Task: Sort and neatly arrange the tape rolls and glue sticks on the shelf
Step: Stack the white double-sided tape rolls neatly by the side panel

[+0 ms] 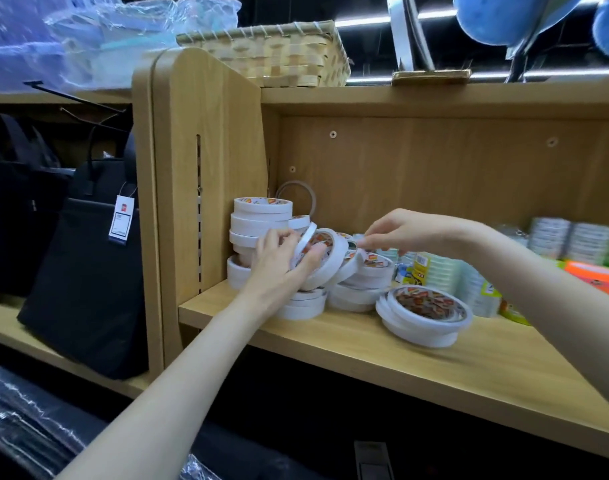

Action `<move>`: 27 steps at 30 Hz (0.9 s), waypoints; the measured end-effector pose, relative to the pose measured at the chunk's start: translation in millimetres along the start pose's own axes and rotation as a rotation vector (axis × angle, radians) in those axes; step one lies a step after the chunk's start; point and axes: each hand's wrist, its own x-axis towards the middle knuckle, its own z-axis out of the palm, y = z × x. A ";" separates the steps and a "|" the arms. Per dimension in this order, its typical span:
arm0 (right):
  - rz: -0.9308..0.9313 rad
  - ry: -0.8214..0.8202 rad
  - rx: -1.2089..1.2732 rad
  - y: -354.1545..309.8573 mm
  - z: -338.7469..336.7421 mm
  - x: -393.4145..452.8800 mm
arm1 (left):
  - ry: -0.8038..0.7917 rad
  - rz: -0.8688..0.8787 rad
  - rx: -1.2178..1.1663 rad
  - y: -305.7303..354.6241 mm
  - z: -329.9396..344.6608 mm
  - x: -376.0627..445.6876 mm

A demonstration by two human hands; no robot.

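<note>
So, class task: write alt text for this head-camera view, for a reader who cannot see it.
Two bare hands sort white tape rolls on a wooden shelf: the left hand grips tilted rolls, while the right hand reaches over them. A neat stack stands at the left wall; a wicker basket sits above.

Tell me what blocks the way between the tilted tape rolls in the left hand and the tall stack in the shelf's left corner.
Nothing visible blocks it. The left hand holds the tilted tape rolls right beside the tall stack, and only the hand's own fingers lie between them. A thin brown ring leans against the back panel behind the stack, out of the path.
</note>
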 end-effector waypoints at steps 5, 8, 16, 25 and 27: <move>0.039 0.115 0.271 -3.2 23.6 6.0 | -0.218 0.007 -0.163 3.3 -7.6 -2.8; -0.001 0.097 0.701 -11.3 30.1 6.5 | -0.161 0.001 -0.274 8.4 -14.5 -2.6; -0.135 0.315 0.872 -46.0 15.5 6.5 | -0.018 0.017 -0.441 31.5 -33.8 9.3; -0.171 0.426 -0.127 -13.8 -10.2 50.1 | -0.170 0.216 0.389 -21.6 -16.3 -2.4; -0.182 0.433 -0.123 -10.4 -2.5 70.1 | -0.144 0.212 0.371 -21.8 -21.0 -2.1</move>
